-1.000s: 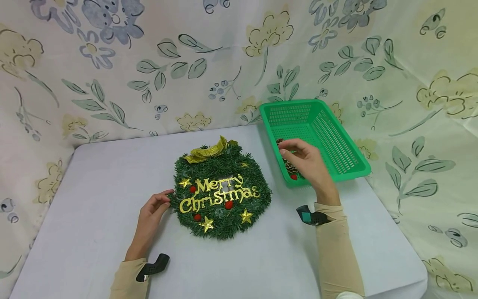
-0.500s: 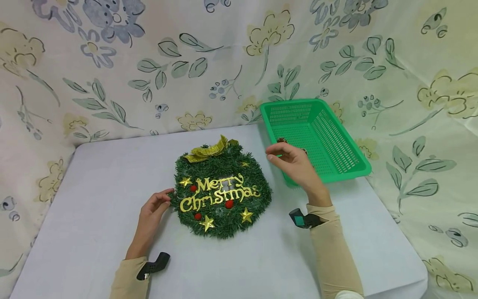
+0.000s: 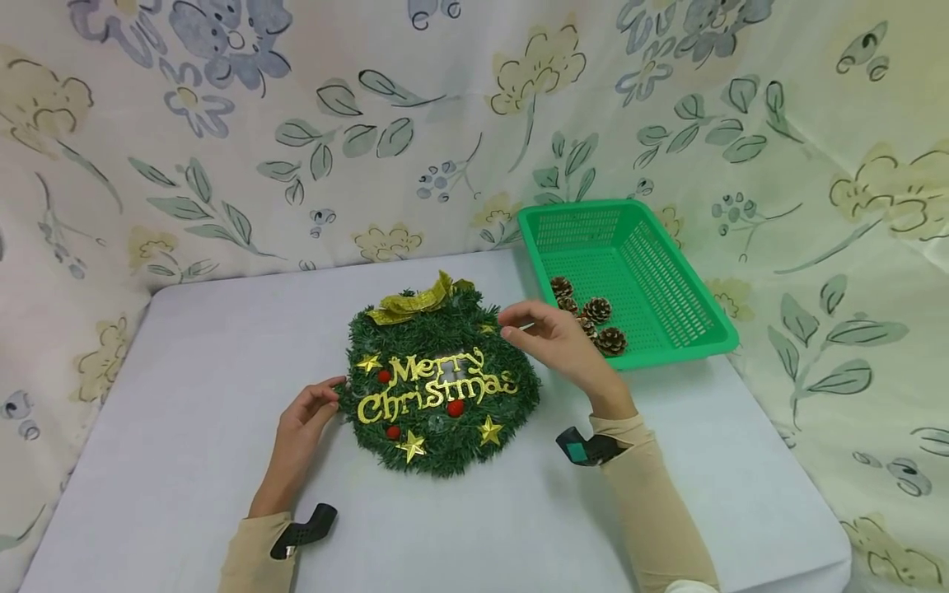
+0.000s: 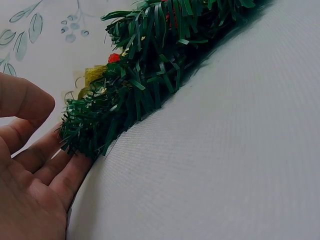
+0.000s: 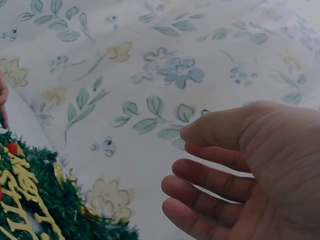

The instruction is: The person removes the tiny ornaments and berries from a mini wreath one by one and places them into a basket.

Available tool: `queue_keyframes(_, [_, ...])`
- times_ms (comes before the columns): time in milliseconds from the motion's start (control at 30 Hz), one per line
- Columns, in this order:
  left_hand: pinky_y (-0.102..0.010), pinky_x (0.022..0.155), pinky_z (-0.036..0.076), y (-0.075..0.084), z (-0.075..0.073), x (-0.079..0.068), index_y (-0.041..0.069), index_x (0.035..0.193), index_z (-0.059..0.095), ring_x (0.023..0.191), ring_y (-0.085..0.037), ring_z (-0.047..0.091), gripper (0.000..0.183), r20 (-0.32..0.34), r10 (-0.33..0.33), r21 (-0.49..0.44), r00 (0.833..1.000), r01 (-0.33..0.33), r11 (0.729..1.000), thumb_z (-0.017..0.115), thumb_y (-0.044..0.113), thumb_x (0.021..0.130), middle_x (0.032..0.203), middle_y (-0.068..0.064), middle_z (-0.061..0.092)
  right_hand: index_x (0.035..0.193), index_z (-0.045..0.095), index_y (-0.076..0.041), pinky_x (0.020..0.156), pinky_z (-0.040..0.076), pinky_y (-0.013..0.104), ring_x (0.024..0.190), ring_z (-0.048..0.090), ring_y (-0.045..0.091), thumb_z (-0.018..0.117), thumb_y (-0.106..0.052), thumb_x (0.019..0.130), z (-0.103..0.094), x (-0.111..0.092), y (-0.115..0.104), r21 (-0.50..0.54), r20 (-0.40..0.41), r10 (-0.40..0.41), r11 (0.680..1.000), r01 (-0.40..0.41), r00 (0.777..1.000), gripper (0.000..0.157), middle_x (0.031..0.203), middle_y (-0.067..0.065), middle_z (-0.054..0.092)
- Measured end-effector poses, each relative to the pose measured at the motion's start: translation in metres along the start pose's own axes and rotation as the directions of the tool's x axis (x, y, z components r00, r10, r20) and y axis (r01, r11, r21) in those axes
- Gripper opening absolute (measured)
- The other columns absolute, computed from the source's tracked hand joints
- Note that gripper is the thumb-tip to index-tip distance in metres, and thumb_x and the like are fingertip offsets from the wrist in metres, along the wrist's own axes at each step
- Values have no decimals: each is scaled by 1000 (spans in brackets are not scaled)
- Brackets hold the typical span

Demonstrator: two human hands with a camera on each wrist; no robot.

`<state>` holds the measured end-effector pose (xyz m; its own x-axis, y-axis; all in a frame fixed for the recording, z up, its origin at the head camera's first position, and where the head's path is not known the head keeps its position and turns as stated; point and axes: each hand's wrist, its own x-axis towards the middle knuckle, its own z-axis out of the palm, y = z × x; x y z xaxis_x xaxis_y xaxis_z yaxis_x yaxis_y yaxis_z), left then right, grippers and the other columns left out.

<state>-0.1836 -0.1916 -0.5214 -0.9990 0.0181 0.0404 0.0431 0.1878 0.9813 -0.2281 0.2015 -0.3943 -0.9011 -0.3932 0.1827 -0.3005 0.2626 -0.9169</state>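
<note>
A green tinsel wreath with gold "Merry Christmas" lettering, gold stars, red balls and a gold bow lies on the white table. My left hand is at its left edge. In the left wrist view, that hand's fingers reach under the tinsel while the thumb stands apart above it. My right hand hovers over the wreath's upper right, near a small gold star. Seen from the right wrist, its fingers are loosely bent, the thumb close to the index finger, with nothing visible between them.
Behind the right hand, at the table's back right, stands a green plastic basket. Several pine cones lie along its near left side. A floral cloth hangs behind the white table.
My right hand has moved left and toward me from over the basket to the wreath's upper right, uncovering the pine cones. The left hand and wreath have stayed in place.
</note>
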Motion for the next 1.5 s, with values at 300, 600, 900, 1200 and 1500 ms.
queue_keyframes(300, [-7,93,46,1,0,0,-9,115,53,122,8,55,21,-3,12,22,1000,-12,1000,52,10,106,134,11,59,123,67,-10,88,54,33,106,63,17,63,-13,101,18,5,0,-35,66,-29,999,31,997,23,122,11,66])
queue_keyframes(600, [-8,93,46,2,1,-2,-10,115,53,122,8,55,23,0,6,10,1000,-6,1000,52,11,106,139,0,59,125,66,-12,90,56,34,107,65,20,62,-15,101,28,6,2,-49,102,-30,998,35,994,24,124,10,66])
queue_keyframes(900, [-7,93,46,-2,-1,0,-8,116,54,123,9,54,22,1,7,33,1000,-7,999,51,12,106,137,10,59,124,66,-9,86,57,32,102,67,22,63,-13,101,36,8,2,-43,122,-24,999,29,992,23,120,14,67])
queue_keyframes(1200, [-7,94,46,1,0,-2,-10,115,53,123,8,54,22,0,14,18,1000,-14,1000,51,10,106,138,3,59,121,68,-11,88,56,34,105,65,18,64,-13,100,46,10,5,-66,150,-40,997,50,988,21,120,18,68])
queue_keyframes(1500, [-7,94,46,-2,-2,0,-8,116,53,123,10,53,23,8,11,36,1000,-12,999,51,12,106,138,8,58,122,67,-6,89,56,36,105,65,18,63,-14,100,49,11,7,-69,172,1,998,11,985,23,119,14,68])
